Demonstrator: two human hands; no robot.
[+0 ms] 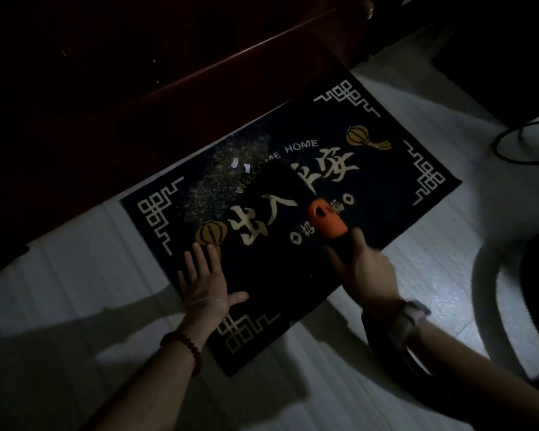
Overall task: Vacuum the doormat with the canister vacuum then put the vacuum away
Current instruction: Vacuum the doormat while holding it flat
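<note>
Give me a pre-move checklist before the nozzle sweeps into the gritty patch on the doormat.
1. Left hand presses flat on the doormat: ok.
2. Right hand holds the vacuum wand: ok.
3. Nozzle sits on the mat: ok.
4. Grit patch cleared: not ok.
5. Two white scraps small enough to suck up: cannot tell.
6. Hose free behind the right arm: cannot tell.

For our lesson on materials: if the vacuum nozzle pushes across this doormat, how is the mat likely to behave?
The doormat looks thin and flat, so it is probably floppy and apt to slide on the smooth pale floor. The left hand pressing flat on it suggests it needs pinning. Its pile probably drags against the nozzle.
</note>
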